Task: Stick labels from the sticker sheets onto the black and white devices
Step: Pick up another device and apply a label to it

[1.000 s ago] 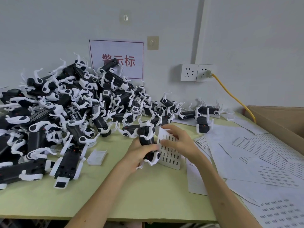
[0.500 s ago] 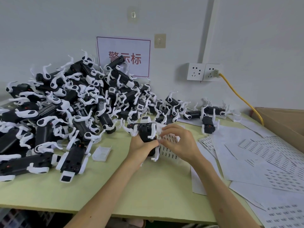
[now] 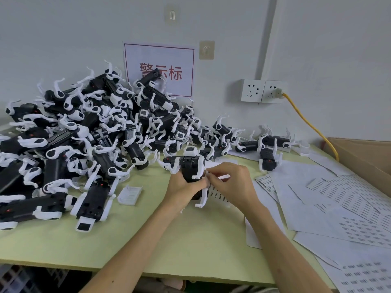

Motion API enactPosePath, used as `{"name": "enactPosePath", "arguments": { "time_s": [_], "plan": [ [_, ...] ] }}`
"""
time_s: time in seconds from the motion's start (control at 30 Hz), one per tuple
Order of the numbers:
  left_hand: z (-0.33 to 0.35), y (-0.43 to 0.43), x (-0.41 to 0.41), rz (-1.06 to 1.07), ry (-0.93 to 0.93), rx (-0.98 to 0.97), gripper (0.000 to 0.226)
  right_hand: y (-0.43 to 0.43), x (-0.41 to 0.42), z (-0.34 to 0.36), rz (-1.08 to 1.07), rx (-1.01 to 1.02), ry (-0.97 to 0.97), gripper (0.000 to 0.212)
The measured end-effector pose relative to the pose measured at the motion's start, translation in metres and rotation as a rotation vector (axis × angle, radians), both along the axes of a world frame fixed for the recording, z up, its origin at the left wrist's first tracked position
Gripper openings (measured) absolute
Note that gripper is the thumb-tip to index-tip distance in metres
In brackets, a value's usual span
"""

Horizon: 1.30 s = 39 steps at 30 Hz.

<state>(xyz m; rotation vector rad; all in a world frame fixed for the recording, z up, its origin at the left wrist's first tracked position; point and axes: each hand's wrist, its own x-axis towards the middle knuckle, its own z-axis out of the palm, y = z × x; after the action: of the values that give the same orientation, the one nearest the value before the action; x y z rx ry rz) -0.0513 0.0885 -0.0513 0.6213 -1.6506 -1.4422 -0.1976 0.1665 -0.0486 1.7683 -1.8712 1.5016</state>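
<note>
My left hand [image 3: 183, 186] grips a black and white device [image 3: 191, 166] and holds it upright above the green table [image 3: 173, 235]. My right hand [image 3: 231, 185] holds a small sticker sheet [image 3: 218, 194] against the device, fingertips pinching at the sheet's upper edge by the device's side. The sheet is mostly hidden behind that hand. A large heap of the same devices [image 3: 88, 134] fills the left and back of the table.
Several sticker sheets [image 3: 342, 199] lie spread over the right side. A small clear plastic part [image 3: 129, 194] sits near the heap. A cardboard box [image 3: 364, 157] stands at the far right. A yellow cable [image 3: 306, 121] runs from the wall socket [image 3: 262, 90].
My right hand has moved from the face of the sticker sheet up to its top edge beside the device. The view has shifted slightly; the left hand keeps its grip.
</note>
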Motion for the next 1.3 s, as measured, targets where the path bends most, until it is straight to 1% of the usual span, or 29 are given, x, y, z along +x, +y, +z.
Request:
{"name": "enactPosePath", "arguments": {
  "time_s": [0.1,0.4,0.5,0.57,0.63,0.7,0.8,0.97,1.07,1.2,1.3],
  "plan": [
    [-0.0010,0.0011,0.0004,-0.025,-0.035,-0.015,0.012,0.0027,0.0011,0.0017,0.002,-0.007,0.010,0.022],
    [-0.0023,-0.0011,0.0008,0.042,-0.104,-0.066,0.026,-0.0012,0.0028,-0.0005,-0.014,0.062,-0.085,0.019],
    [0.0009,0.0008,0.0021,0.042,-0.098,-0.082,0.028,-0.0024,0.0029,0.0019,-0.013,0.089,-0.159,0.020],
    [0.0026,0.0017,0.0024,0.065,-0.084,-0.067,0.026,-0.0014,0.0024,0.0042,0.035,0.111,-0.182,0.019],
    [0.0030,0.0013,0.0028,0.087,-0.072,-0.059,0.027,0.0005,0.0035,0.0056,0.104,0.130,-0.183,0.014],
    [0.0012,-0.0005,0.0034,0.088,-0.076,-0.063,0.029,0.0017,0.0045,0.0063,0.124,0.141,-0.192,0.011],
    [-0.0017,-0.0024,0.0044,0.083,-0.102,-0.072,0.022,0.0016,0.0038,0.0072,0.103,0.148,-0.197,0.013],
    [0.0006,-0.0002,0.0052,0.075,-0.118,-0.082,0.035,0.0036,0.0045,0.0080,0.074,0.161,-0.202,0.017],
    [0.0006,0.0001,0.0048,0.071,-0.125,-0.086,0.034,0.0032,0.0051,0.0088,0.058,0.163,-0.206,0.018],
    [0.0005,-0.0006,0.0044,0.073,-0.161,-0.090,0.036,0.0032,0.0048,0.0093,0.051,0.146,-0.213,0.008],
    [0.0020,0.0004,0.0041,0.062,-0.182,-0.091,0.037,0.0028,0.0039,0.0090,0.016,0.154,-0.204,0.013]
  ]
}}
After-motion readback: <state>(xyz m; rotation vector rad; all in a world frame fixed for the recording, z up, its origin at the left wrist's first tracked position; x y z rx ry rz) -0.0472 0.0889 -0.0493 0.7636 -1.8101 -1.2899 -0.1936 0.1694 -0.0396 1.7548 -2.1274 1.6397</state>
